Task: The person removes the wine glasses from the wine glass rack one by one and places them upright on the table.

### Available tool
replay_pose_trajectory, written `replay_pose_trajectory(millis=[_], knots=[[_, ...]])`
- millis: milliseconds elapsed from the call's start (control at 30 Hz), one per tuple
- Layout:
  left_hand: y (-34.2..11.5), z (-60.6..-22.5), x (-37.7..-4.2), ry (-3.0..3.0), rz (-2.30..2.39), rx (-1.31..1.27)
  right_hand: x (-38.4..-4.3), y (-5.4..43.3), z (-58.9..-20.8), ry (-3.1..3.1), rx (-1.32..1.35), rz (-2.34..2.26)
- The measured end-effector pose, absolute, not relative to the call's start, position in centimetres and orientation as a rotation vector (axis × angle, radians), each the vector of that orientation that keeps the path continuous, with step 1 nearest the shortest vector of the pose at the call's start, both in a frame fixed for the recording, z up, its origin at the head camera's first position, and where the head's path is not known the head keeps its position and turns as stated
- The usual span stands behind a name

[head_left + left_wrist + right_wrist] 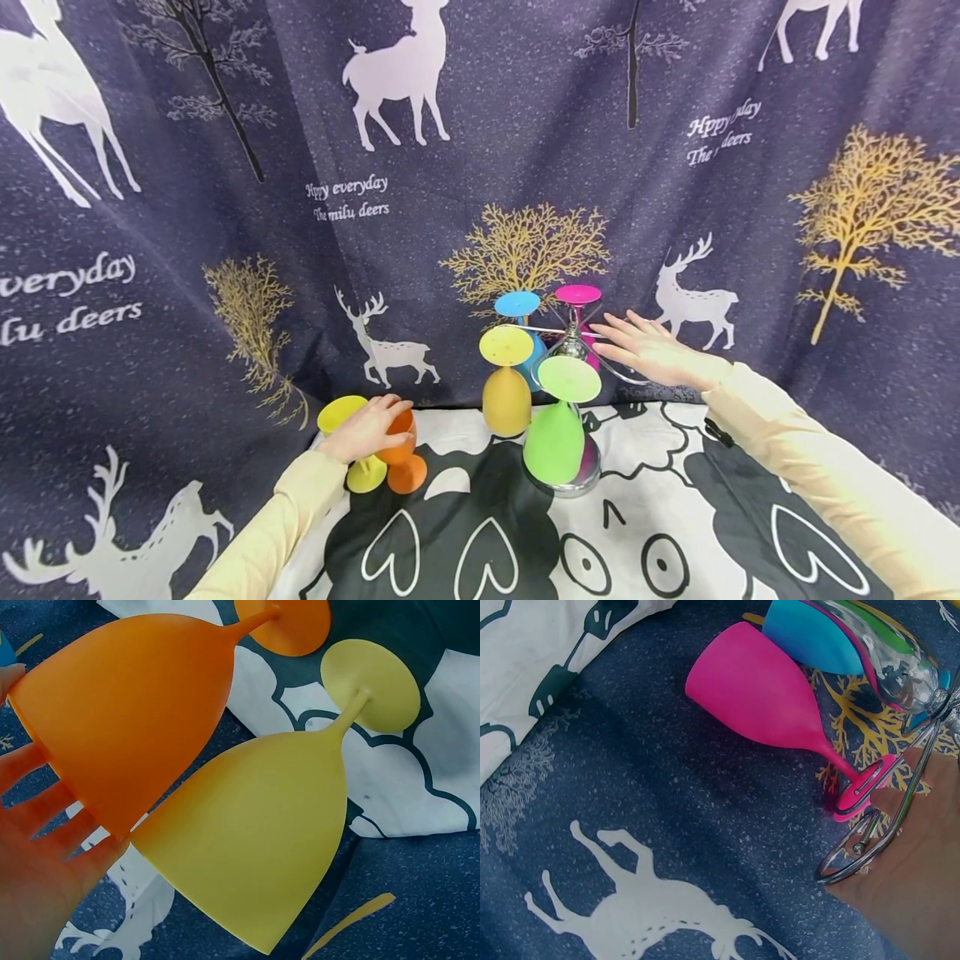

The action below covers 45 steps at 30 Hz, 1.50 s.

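My left hand (367,432) holds an upright orange goblet (406,475) from above, fingers spread around its rim. A yellow goblet (366,475) stands upright right beside it; in the left wrist view the yellow bowl (255,832) and the orange bowl (142,712) meet at their rims. My right hand (652,350) is at the right side of a chrome goblet rack (592,473), fingers straight and overlapping its curved wire arms. Upside down on the rack hang green (555,446), amber-yellow (507,400), blue (517,303) and pink (578,293) goblets.
The rack stands on a black-and-white cartoon-print cloth (630,533) near its back edge. Behind it a dark blue curtain (480,150) printed with deer and trees hangs close, also wrapping around the left side.
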<state>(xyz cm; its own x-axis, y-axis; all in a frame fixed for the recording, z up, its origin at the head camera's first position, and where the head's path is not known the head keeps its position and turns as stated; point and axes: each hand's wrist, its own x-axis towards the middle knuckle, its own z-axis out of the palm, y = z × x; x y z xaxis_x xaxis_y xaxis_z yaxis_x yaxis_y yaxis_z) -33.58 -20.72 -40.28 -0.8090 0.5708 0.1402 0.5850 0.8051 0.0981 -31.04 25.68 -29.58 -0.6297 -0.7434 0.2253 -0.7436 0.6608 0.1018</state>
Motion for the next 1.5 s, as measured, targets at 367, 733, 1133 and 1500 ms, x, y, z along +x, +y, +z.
replay_pose_trajectory(millis=[367,733,1133,1500], knots=[[-20.3,-40.1,-34.3,-2.940,-0.242,-1.017,-31.1,25.7,-29.6,-2.612,1.210,-0.033],[-20.3,-40.3,-35.4,-2.942,-0.306,-1.036,-31.1,25.4,-29.4,-2.717,1.139,0.043],[-20.5,-41.0,-35.6,-2.930,-0.291,-1.032,-30.9,25.2,-29.2,-2.711,1.148,0.047],[-20.2,-40.0,-35.2,-2.986,-0.310,-0.976,-30.8,25.5,-29.4,-2.637,1.209,0.013]])
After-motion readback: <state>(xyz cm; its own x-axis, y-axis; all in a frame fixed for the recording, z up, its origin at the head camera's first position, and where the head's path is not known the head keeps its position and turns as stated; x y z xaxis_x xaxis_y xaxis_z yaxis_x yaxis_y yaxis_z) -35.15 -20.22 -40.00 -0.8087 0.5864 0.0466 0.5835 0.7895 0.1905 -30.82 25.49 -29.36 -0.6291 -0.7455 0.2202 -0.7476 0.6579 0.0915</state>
